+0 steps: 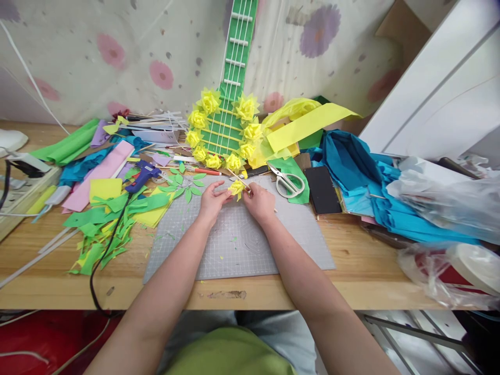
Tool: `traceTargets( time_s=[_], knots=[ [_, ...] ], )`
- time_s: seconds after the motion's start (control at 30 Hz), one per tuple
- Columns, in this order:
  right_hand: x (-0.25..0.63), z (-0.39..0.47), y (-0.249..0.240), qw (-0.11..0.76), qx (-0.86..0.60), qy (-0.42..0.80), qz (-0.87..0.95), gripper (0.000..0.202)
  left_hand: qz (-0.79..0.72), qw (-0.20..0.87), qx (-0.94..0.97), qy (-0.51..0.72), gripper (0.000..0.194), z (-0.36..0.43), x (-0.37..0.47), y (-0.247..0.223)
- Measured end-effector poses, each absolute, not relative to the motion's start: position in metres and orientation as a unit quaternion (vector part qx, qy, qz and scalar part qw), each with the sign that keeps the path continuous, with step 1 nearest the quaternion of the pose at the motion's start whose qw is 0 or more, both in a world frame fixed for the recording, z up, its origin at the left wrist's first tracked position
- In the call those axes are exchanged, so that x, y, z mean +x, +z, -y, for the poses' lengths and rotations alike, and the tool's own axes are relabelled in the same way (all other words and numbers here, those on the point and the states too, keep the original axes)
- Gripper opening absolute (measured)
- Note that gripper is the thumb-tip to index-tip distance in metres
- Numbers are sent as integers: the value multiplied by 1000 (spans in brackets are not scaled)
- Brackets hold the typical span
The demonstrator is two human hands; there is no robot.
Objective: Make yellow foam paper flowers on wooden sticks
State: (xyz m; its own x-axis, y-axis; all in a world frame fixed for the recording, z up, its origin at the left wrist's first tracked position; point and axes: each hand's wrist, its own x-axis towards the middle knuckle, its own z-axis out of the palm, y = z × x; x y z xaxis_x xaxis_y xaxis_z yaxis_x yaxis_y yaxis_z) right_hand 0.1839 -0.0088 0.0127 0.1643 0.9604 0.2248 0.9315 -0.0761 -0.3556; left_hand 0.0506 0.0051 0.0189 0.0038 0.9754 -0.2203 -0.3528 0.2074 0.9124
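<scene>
Above the grey cutting mat [234,255], a small yellow paper flower [236,188] sits between my hands. My left hand [214,204] is closed, with thumb and fingertips at the flower's left edge. A thin wooden stick [242,180] passes through the grip of my right hand [259,202], at the flower's right side. Behind them leans a green paper guitar [224,127] with white strings and a ring of yellow paper flowers [246,107] around its body. Green paper leaves [187,195] lie left of my left hand. White-handled scissors [289,185] rest to the right.
On the left lie a blue glue gun [142,176] with a black cord and green paper scraps [97,224]. Toward the right are a dark phone [322,190], blue crepe paper [351,156] and plastic bags [433,192]. Yellow paper strips [312,127] sit behind the scissors.
</scene>
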Motion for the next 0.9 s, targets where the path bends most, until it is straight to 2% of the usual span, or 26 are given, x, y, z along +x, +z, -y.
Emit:
traceTargets(
  time_s=[0.17,0.3,0.43,0.6,0.9],
  knots=[
    [176,15,20,259,-708,45,655,41,-476,585,274,597,43,-8,50,18],
    [167,18,20,206,-653,40,728,36,-468,578,246,622,39,-12,46,16],
    [164,16,16,166,-667,35,726,33,-430,627,233,607,39,-12,40,16],
    [169,14,15,156,-683,40,713,32,-392,673,240,580,39,-11,37,14],
    [167,15,15,152,-671,68,722,36,-419,644,235,595,37,-10,39,14]
  ],
)
